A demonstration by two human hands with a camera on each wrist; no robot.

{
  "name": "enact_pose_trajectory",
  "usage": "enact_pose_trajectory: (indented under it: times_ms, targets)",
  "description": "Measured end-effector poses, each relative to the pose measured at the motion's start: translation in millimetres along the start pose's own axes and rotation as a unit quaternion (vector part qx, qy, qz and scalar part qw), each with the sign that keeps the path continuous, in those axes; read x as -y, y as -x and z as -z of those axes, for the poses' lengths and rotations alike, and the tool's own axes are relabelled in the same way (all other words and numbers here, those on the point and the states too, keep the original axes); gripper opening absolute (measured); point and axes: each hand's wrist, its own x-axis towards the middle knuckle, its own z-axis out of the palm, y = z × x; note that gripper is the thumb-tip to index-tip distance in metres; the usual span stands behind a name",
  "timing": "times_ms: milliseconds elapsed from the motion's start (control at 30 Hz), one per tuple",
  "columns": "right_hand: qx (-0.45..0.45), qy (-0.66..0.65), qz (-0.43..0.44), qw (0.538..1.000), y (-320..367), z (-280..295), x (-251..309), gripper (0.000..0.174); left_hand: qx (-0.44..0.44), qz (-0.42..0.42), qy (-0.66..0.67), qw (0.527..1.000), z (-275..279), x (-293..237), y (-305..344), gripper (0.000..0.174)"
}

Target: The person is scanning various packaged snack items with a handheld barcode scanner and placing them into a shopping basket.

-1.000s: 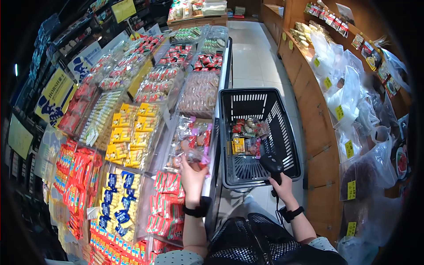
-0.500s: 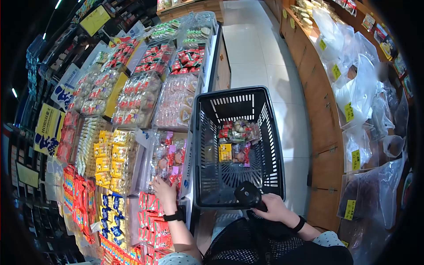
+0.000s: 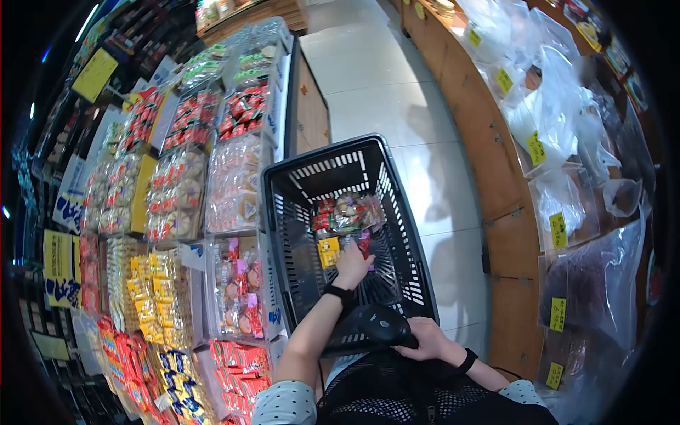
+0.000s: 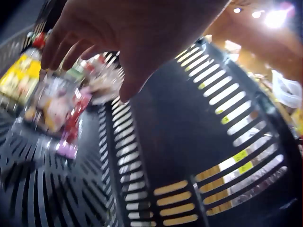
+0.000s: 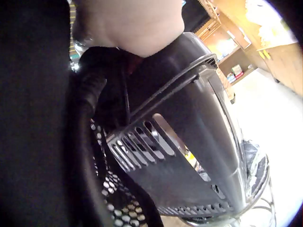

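In the aisle between the snack bins (image 3: 234, 184) and the wooden counter, we see one black basket (image 3: 283, 241) standing in front of the person, and both arms are at it. The left hand (image 3: 352, 265) is stretched down inside it, with its fingers (image 4: 61, 45) loose, slightly bent and empty. They hang just over a clear packet (image 4: 52, 109) with pink and red edging, which lies flat on the slatted floor. From the head view we cannot tell whether the fingertips touch it. The right hand (image 3: 425, 338) is wrapped firmly round the grip of one black scanner (image 3: 372, 326). It holds the scanner at the near rim, close to the body. We judge that this keeps the scanner clear of the reaching arm. The goods lie toward the far half of the floor. Beside the clear packet we count one yellow packet (image 3: 328, 251). Beyond it is a bunch of red and green packets (image 3: 347, 211). There seem to be at least three, but they overlap too much for us to count them exactly. Each wrist carries one dark band, two in all. Several plastic bags (image 3: 559, 134) with yellow tags hang along the counter on the right.
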Motion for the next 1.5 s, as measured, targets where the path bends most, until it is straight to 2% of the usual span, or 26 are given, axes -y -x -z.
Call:
enact_pose_trajectory:
  times_ms: [33, 100, 167, 233, 267, 333, 367, 400, 467, 533, 600, 733, 767, 800, 867, 900, 933, 1000, 1067, 1133, 1200, 1233, 1300, 1367, 1433, 1500]
  targets:
    - [0.001, -0.007, -0.006, 1.0, 0.3, -0.3, -3.0, 0.027, 0.004, -0.008, -0.002, 1.0, -10.7, -4.6, -1.2, 0.077]
    - [-0.005, -0.012, -0.017, 1.0, 0.3, -0.5, -7.3, 0.027, 0.002, 0.076, -0.029, 0.997, -27.3, -12.8, -4.5, 0.094]
    - [-0.026, 0.003, 0.004, 1.0, -0.9, -1.5, -9.4, 0.027, -0.009, 0.09, -0.044, 0.995, -34.7, -13.7, -12.9, 0.099]
    - [-0.038, 0.013, -0.013, 0.999, -0.2, -0.1, -8.1, 0.027, -0.025, 0.142, -0.036, 0.989, -37.3, -11.5, -22.0, 0.108]
    - [-0.045, 0.02, -0.026, 0.998, -0.3, -0.7, -6.8, 0.028, -0.022, 0.135, -0.035, 0.99, -37.4, -7.6, -24.7, 0.108]
    - [-0.067, 0.015, -0.039, 0.997, -1.7, -3.1, -6.8, 0.027, 0.051, 0.19, -0.013, 0.98, -27.1, -9.6, -27.1, 0.12]
    - [-0.088, 0.006, -0.049, 0.995, -2.4, -4.6, -6.9, 0.027, 0.056, 0.19, -0.062, 0.978, -23.5, -13.8, -28.8, 0.126]
    - [-0.09, 0.011, -0.052, 0.995, -2.9, -5.5, -7.4, 0.027, 0.057, 0.184, -0.059, 0.979, -25.0, -18.3, -32.7, 0.126]
    - [-0.122, 0.017, -0.076, 0.989, -2.0, -6.6, -9.6, 0.026, 0.046, 0.255, -0.121, 0.958, -30.8, -32.3, -37.0, 0.128]
    - [-0.117, 0.011, -0.088, 0.989, -3.3, -6.5, -11.5, 0.025, 0.013, 0.277, -0.124, 0.953, -34.1, -34.9, -42.8, 0.127]
    - [-0.137, -0.014, -0.094, 0.986, -5.8, -4.6, -6.6, 0.024, 0.018, 0.324, -0.004, 0.946, -29.9, -34.1, -45.8, 0.127]
    - [-0.131, -0.035, -0.119, 0.984, -0.6, -8.1, 4.5, 0.023, 0.054, 0.332, 0.139, 0.932, -38.8, -14.6, -32.4, 0.121]
    - [-0.133, -0.032, -0.112, 0.984, 0.5, -9.2, 5.9, 0.024, 0.132, 0.34, 0.424, 0.829, -41.7, -0.6, -31.9, 0.094]
    - [-0.134, -0.031, -0.105, 0.985, 2.9, -9.4, 7.4, 0.024, 0.126, 0.338, 0.425, 0.831, -17.9, -5.6, -19.6, 0.094]
    - [-0.13, -0.011, -0.117, 0.985, 6.0, -9.1, 7.9, 0.025, 0.228, 0.268, 0.67, 0.653, 54.6, -25.8, 16.5, 0.045]
    - [-0.129, -0.023, -0.139, 0.982, 7.4, -12.5, 4.8, 0.027, 0.257, 0.21, 0.668, 0.666, 69.8, -15.6, 22.4, 0.022]
    - [-0.126, -0.019, -0.129, 0.983, 10.5, -14.7, 4.6, 0.027, 0.249, 0.205, 0.671, 0.668, 79.7, -15.4, 28.0, 0.022]
    - [-0.145, -0.076, -0.139, 0.977, 11.2, -17.4, 7.0, 0.029, 0.18, 0.211, 0.63, 0.725, 98.2, -14.4, 39.6, 0.024]
    - [-0.132, -0.073, -0.129, 0.98, 14.2, -19.9, 9.5, 0.029, 0.207, 0.198, 0.687, 0.668, 92.7, 7.5, 41.5, 0.076]
    - [-0.129, -0.096, -0.119, 0.98, 13.1, -22.3, 13.5, 0.026, 0.134, 0.1, 0.749, 0.641, 116.3, 0.8, 82.8, 0.093]
    - [-0.123, -0.158, -0.14, 0.97, 12.7, -21.7, 19.8, 0.023, 0.12, -0.031, 0.774, 0.621, 124.7, -3.1, 115.0, 0.091]
    - [-0.13, -0.225, -0.148, 0.954, 13.6, -22.6, 19.2, 0.023, 0.07, -0.062, 0.766, 0.635, 123.2, -7.0, 129.0, 0.092]
    - [-0.136, -0.321, -0.163, 0.923, 11.4, -22.8, 25.8, 0.024, 0.075, -0.091, 0.747, 0.655, 128.8, -4.4, 148.4, 0.093]
    - [-0.134, -0.337, -0.168, 0.917, 8.6, -21.9, 28.5, 0.025, 0.063, -0.102, 0.739, 0.663, 129.3, -2.5, 159.5, 0.094]
    - [-0.133, -0.374, -0.167, 0.903, 7.7, -22.9, 28.9, 0.026, 0.086, -0.144, 0.699, 0.695, 131.5, 0.3, 165.1, 0.095]
    - [-0.122, -0.374, -0.171, 0.903, 7.7, -24.5, 29.9, 0.025, 0.092, -0.149, 0.699, 0.694, 132.4, 1.5, 169.1, 0.094]
